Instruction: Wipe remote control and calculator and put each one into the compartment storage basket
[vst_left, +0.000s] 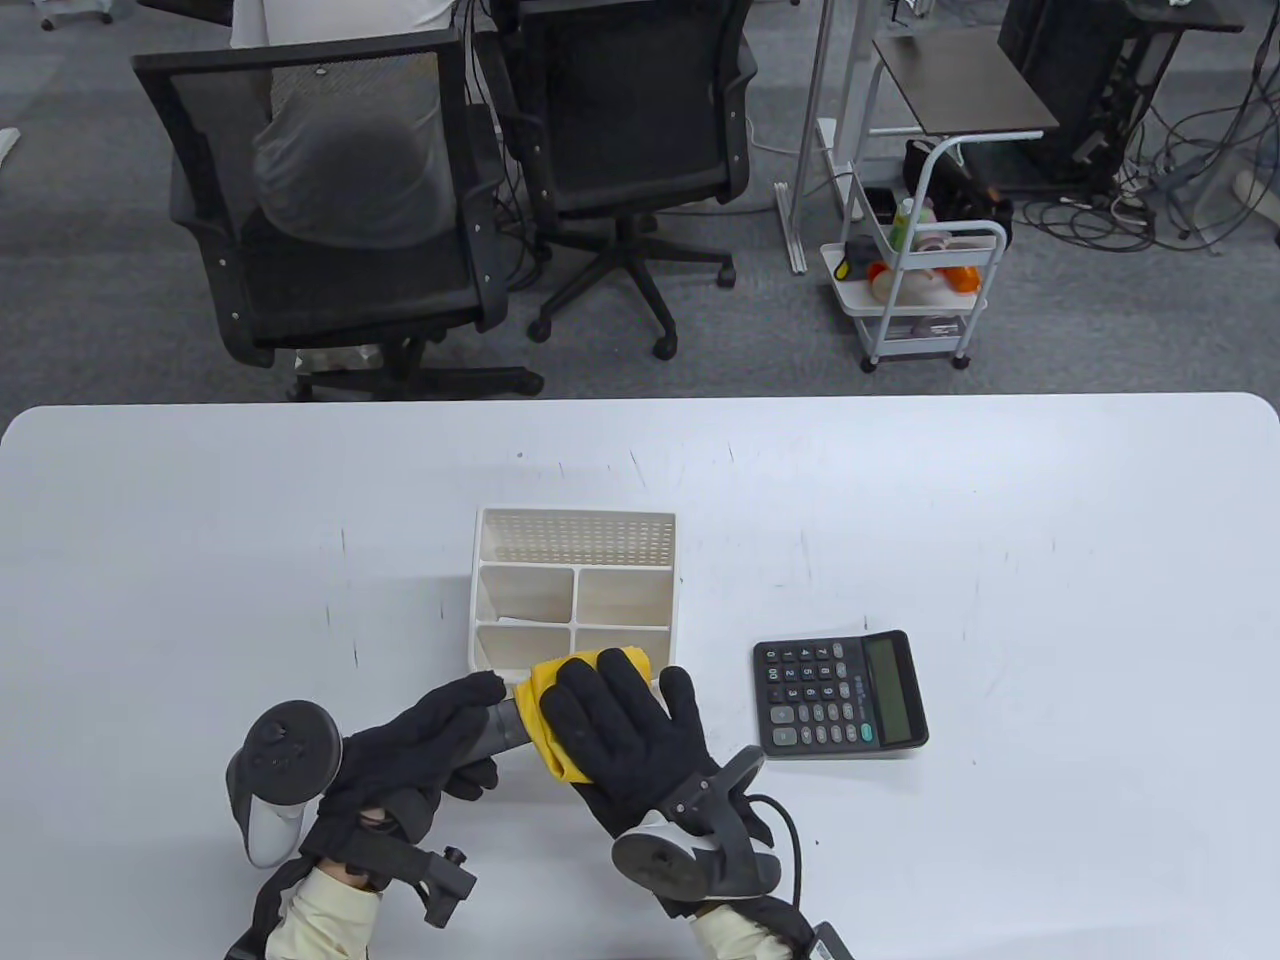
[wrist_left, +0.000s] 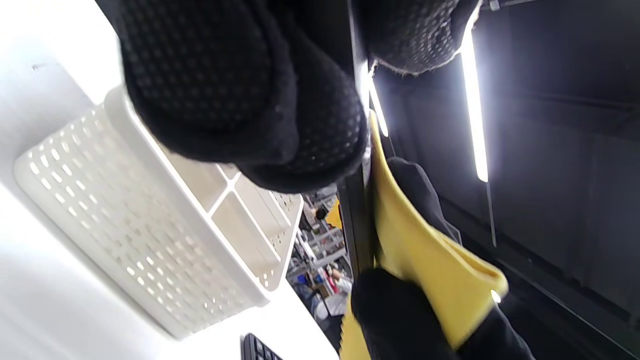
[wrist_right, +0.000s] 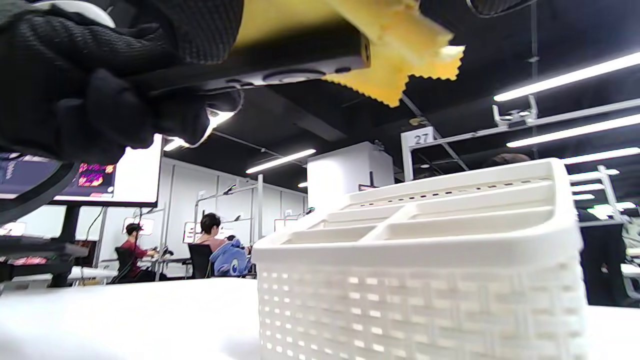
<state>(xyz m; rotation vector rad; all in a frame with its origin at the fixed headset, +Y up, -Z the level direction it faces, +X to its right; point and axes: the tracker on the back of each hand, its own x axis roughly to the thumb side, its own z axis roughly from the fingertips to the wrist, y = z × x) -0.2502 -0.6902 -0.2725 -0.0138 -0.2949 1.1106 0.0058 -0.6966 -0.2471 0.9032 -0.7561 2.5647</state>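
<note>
My left hand (vst_left: 440, 730) grips one end of the grey remote control (vst_left: 500, 728), held above the table just in front of the white compartment basket (vst_left: 573, 590). My right hand (vst_left: 625, 730) has its fingers wrapped over a yellow cloth (vst_left: 560, 700) that covers the remote's far end. In the right wrist view the remote's dark underside (wrist_right: 280, 70) shows with the cloth (wrist_right: 395, 60) hanging past it, above the basket (wrist_right: 425, 260). The black calculator (vst_left: 840, 697) lies flat on the table to the right of the basket, untouched.
The basket's compartments look empty. The white table (vst_left: 1050, 520) stretches to both sides. Beyond its far edge stand two black office chairs (vst_left: 330, 200) and a small white cart (vst_left: 920, 270).
</note>
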